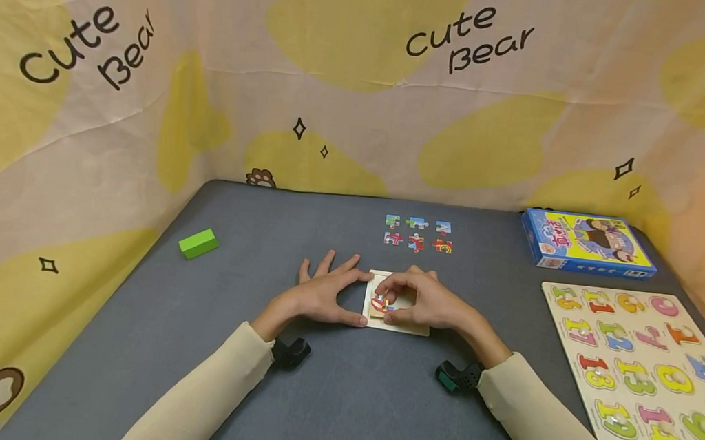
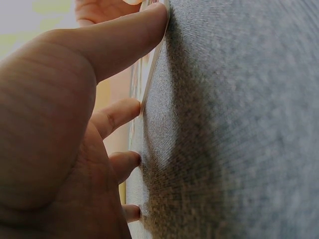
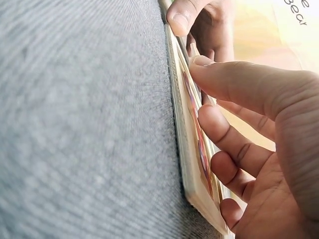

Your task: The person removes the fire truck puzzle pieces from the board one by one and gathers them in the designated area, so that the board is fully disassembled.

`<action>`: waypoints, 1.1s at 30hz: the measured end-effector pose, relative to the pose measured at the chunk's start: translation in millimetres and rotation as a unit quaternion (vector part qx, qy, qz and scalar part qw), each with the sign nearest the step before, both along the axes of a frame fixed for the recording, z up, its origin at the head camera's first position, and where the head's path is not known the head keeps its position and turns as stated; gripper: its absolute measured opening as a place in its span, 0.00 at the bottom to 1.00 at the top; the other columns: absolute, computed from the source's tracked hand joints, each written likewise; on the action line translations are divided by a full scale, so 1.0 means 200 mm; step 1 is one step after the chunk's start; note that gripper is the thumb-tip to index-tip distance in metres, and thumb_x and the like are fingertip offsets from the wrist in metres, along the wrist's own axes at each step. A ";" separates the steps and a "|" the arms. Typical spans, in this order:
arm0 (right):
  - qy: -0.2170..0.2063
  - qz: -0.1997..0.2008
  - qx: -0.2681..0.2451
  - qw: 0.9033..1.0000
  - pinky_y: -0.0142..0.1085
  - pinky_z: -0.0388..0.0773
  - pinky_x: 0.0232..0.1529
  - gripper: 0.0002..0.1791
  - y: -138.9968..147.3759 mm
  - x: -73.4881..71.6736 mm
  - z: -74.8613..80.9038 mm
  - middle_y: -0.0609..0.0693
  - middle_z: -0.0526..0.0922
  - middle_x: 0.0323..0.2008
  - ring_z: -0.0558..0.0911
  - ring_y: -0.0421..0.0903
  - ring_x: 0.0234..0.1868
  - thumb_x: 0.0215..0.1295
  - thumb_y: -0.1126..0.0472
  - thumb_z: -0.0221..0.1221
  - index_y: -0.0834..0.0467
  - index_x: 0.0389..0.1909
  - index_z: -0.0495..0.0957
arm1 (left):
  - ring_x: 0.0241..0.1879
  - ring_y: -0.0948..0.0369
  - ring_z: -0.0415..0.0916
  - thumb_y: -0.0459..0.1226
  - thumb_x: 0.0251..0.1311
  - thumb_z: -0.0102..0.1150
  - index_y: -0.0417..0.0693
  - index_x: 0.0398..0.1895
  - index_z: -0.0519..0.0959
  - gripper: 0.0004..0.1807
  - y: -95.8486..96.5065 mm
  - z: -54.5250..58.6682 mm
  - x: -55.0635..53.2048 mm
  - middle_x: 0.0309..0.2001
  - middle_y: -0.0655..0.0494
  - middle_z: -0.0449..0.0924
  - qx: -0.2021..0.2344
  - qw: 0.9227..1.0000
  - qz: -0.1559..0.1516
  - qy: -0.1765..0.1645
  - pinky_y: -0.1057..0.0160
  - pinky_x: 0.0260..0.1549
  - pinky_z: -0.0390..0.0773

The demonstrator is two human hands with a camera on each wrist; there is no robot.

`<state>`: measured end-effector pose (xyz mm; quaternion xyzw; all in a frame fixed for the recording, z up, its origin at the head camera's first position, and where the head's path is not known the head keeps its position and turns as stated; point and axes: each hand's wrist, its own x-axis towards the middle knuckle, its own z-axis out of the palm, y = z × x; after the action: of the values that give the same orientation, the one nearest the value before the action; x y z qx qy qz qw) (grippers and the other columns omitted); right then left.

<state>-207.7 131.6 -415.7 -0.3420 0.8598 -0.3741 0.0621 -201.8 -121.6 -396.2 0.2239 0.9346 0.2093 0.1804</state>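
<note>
A small, square wooden puzzle board (image 1: pixel 405 328) lies flat on the table between both hands. My left hand (image 1: pixel 319 297) spreads its fingers beside the board's left edge; the thumb and index finger touch that edge near its two corners. With thumb and fingertips, my right hand (image 1: pixel 423 300) pinches a small picture puzzle piece (image 1: pixel 379 306) over the board's left part. The right wrist view shows the board's pale rim (image 3: pixel 203 206) and a strip of coloured picture inside it. The right hand covers much of the board's upper right.
Several jigsaw pieces (image 1: pixel 415 242) lie in two rows behind the board. A green block (image 1: pixel 198 244) is at the left. On the right lie a blue puzzle box (image 1: pixel 587 243) and a large number board (image 1: pixel 612 351). Patterned cloth (image 1: pixel 353 47) hangs around the table.
</note>
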 end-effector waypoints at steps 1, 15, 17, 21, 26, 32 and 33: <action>0.000 -0.001 -0.001 1.000 0.43 0.54 0.47 0.17 0.00 0.00 0.00 0.41 0.85 0.34 0.71 0.42 0.38 0.53 0.56 0.77 0.46 0.44 0.85 | 0.82 0.42 0.21 0.62 0.55 0.70 0.73 0.76 0.64 0.44 0.00 0.00 0.00 0.84 0.59 0.39 -0.001 1.000 0.000 0.000 0.25 0.68 0.22; -0.041 -0.032 -0.048 0.997 0.44 0.59 0.52 0.21 0.06 -0.04 0.01 0.46 0.85 0.38 0.74 0.48 0.42 0.54 0.58 0.76 0.51 0.50 0.85 | 0.82 0.41 0.22 0.62 0.55 0.70 0.73 0.76 0.64 0.45 0.00 0.00 0.00 0.84 0.57 0.40 -0.001 1.000 -0.001 0.006 0.24 0.68 0.23; -0.047 -0.037 -0.051 0.997 0.41 0.64 0.52 0.21 0.07 -0.05 0.01 0.46 0.85 0.38 0.75 0.48 0.43 0.55 0.58 0.76 0.52 0.51 0.85 | 0.82 0.42 0.22 0.62 0.55 0.70 0.73 0.76 0.64 0.45 0.00 0.00 0.00 0.84 0.58 0.39 -0.003 1.000 0.000 0.006 0.24 0.68 0.23; -0.059 -0.045 -0.055 0.996 0.34 0.73 0.46 0.20 0.09 -0.09 0.01 0.48 0.83 0.38 0.77 0.46 0.42 0.56 0.59 0.75 0.53 0.51 0.85 | 0.82 0.42 0.22 0.62 0.54 0.70 0.74 0.75 0.64 0.44 0.00 0.00 0.00 0.84 0.58 0.40 -0.005 1.000 0.001 0.007 0.24 0.68 0.24; -0.068 -0.060 -0.060 0.994 0.32 0.72 0.40 0.19 0.11 -0.14 -0.01 0.51 0.81 0.38 0.75 0.46 0.36 0.59 0.61 0.73 0.56 0.52 0.84 | 0.82 0.41 0.22 0.62 0.55 0.70 0.73 0.75 0.64 0.44 0.01 -0.01 0.00 0.84 0.58 0.40 -0.003 1.000 0.002 0.004 0.24 0.68 0.23; -0.054 -0.086 -0.050 0.994 0.34 0.71 0.41 0.20 0.11 -0.19 -0.02 0.54 0.82 0.39 0.75 0.47 0.37 0.60 0.62 0.72 0.59 0.53 0.83 | 0.82 0.41 0.22 0.62 0.55 0.69 0.73 0.75 0.64 0.44 0.00 0.00 0.00 0.84 0.58 0.41 -0.004 1.000 0.004 0.002 0.24 0.68 0.23; -0.054 -0.091 -0.047 0.993 0.34 0.71 0.41 0.20 0.10 -0.20 -0.02 0.53 0.82 0.39 0.74 0.46 0.37 0.59 0.62 0.72 0.59 0.53 0.83 | 0.82 0.41 0.22 0.62 0.55 0.70 0.73 0.75 0.64 0.44 0.00 0.00 0.00 0.84 0.58 0.41 -0.004 1.000 0.004 0.003 0.24 0.68 0.23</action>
<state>-248.2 152.4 -418.7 -0.2443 0.8644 -0.4357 0.0578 -201.1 -120.8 -396.4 0.2196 0.9370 0.2056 0.1777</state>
